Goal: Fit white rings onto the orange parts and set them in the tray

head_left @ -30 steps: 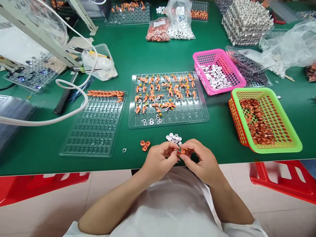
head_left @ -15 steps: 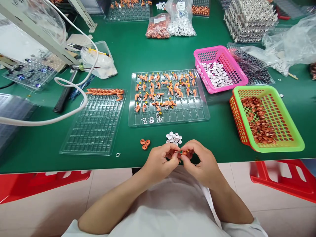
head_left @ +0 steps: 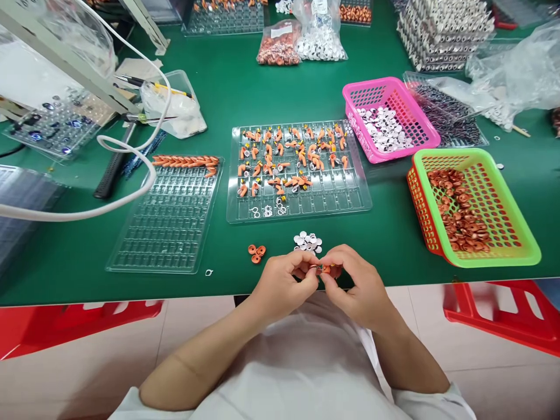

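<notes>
Close together at the table's front edge, both hands are pinched. My right hand (head_left: 361, 287) grips a small orange earbud-like part (head_left: 326, 269) with a bit of yellow on it. My left hand (head_left: 283, 287) pinches a small piece against that part; fingertips mostly cover it, so its kind is unclear. Just beyond the fingers lies a pile of white round discs (head_left: 307, 242). Three copper-coloured round caps (head_left: 256, 253) sit to the left. Behind, a clear compartment tray (head_left: 341, 202) holds several orange parts like the one in hand, plus a few white rings.
At right stand a pink basket (head_left: 371, 149) of white pieces and a green basket (head_left: 522, 233) of copper-coloured caps. Another clear tray (head_left: 160, 227) lies left, near a hammer (head_left: 114, 166) and a white cable (head_left: 151, 175). Filled plastic bags (head_left: 280, 44) rest at the back.
Both hands stay pinched together around the small orange part, with only slight finger movement. The view has shifted a little.
</notes>
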`<action>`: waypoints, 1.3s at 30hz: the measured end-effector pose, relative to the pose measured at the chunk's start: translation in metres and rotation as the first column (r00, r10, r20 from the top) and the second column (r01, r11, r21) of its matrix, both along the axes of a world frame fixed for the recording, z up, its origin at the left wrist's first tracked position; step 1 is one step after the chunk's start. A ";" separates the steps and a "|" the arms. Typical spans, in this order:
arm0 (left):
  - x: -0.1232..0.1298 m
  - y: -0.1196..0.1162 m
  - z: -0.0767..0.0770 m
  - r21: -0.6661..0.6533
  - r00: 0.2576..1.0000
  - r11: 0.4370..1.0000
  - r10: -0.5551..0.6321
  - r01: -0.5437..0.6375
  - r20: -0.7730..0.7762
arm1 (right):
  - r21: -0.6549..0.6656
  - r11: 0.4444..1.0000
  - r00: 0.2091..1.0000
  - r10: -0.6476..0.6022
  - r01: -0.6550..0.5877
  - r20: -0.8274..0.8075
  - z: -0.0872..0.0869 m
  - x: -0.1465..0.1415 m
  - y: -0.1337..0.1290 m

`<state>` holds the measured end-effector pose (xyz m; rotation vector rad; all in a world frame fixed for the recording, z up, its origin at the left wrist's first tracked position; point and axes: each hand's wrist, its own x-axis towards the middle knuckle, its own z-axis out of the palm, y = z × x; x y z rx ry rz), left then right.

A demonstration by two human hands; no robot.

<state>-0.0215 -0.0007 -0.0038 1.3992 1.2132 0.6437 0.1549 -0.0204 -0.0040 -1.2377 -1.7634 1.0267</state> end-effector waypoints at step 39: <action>-0.010 -0.005 0.000 0.193 0.988 0.980 -0.070 0.042 0.138 | 0.010 0.992 0.990 -0.121 0.122 -0.066 0.001 0.001 0.001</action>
